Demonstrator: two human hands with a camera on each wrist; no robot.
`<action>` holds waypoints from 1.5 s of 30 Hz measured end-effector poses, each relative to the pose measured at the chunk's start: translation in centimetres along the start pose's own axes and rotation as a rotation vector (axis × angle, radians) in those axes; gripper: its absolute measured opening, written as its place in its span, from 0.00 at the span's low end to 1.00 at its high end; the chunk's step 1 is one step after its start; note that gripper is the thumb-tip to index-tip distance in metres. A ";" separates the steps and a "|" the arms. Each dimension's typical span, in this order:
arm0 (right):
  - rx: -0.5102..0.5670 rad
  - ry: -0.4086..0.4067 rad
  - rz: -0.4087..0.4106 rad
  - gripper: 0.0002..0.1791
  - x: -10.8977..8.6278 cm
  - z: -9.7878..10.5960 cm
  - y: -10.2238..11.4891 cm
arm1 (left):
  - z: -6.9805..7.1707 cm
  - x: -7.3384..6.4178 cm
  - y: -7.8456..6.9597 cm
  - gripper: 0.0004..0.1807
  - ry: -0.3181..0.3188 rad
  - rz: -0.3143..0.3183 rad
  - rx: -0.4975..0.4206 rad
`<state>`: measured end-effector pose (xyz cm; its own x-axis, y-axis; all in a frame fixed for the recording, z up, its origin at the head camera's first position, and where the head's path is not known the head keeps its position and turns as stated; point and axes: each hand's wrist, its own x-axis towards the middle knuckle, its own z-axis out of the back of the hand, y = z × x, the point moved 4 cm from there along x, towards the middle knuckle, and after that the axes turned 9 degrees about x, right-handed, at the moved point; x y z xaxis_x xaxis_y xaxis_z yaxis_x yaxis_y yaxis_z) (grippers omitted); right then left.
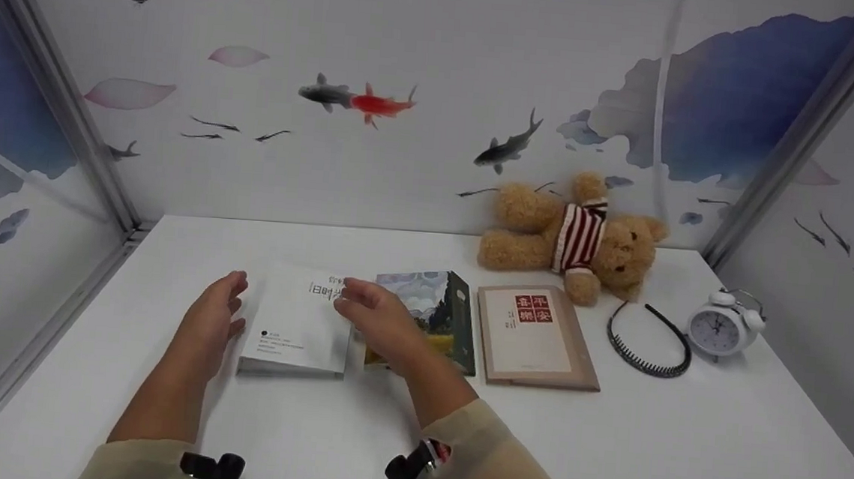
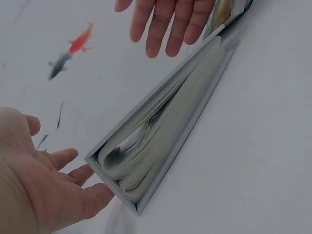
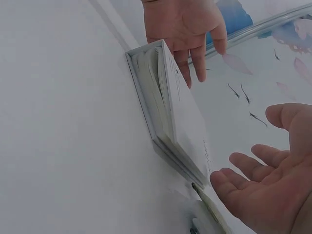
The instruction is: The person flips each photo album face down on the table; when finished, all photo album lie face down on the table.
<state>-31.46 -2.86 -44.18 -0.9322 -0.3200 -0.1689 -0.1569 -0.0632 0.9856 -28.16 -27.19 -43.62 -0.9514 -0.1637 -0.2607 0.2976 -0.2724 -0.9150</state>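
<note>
White book (image 1: pixel 293 324) lies flat on the white table (image 1: pixel 645 450) btwn both hands, just L of the landscape-cover bk (image 1: pixel 427 292). L hand (image 1: pixel 209 322) is wide, fingers relaxed, palm turned to the bk's thick L side, holding nothing; can't tell if fingertips touch. R hand (image 1: pixel 380 323) is also wide & holding nothing, fingers loosely straight near the R side. L wrist view shows a gap in the pages (image 2: pixel 178 112), so prob. best to press both sides evenly, w/ light force, & not pinch loose leaves. Keep R fingertips low but clear of the landscape-cover bk, b/c tight spacing there could cause a nudge. Thick L side is prob. the steadier hold.
</note>
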 end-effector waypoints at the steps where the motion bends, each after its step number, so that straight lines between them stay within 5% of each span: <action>1: 0.004 -0.001 0.002 0.32 0.0 -0.1 -0.1 | -0.1 0.2 0.2 0.40 0.011 0.018 -0.005; 6: 0.014 0.018 0.010 0.32 -0.1 -0.3 -0.9 | -0.8 0.5 0.9 0.43 0.052 0.096 0.115; 11: 0.024 0.073 0.020 0.36 -0.5 -0.8 -1.4 | -0.9 0.6 1.2 0.42 0.049 0.084 0.276; 15: -0.011 0.099 0.035 0.37 -0.8 -1.2 -1.3 | -0.9 0.7 1.3 0.41 0.041 0.087 0.285; 24: -0.058 0.089 0.039 0.35 -1.2 -1.5 -1.0 | -1.0 0.4 0.7 0.42 0.061 0.121 0.202; 38: 0.071 0.173 0.007 0.37 -1.5 -1.0 -0.7 | -1.1 -1.1 -1.6 0.36 0.060 -0.025 -0.093; 45: 0.174 0.243 0.072 0.33 -2.0 -1.1 0.6 | -1.8 -2.0 -3.0 0.35 0.098 -0.106 -0.231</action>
<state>-29.39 -3.27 -43.27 -0.8410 -0.5358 -0.0754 -0.1668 0.1241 0.9782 -27.32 -24.35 -40.91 -0.9828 -0.0499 -0.1781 0.1808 -0.0581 -0.9818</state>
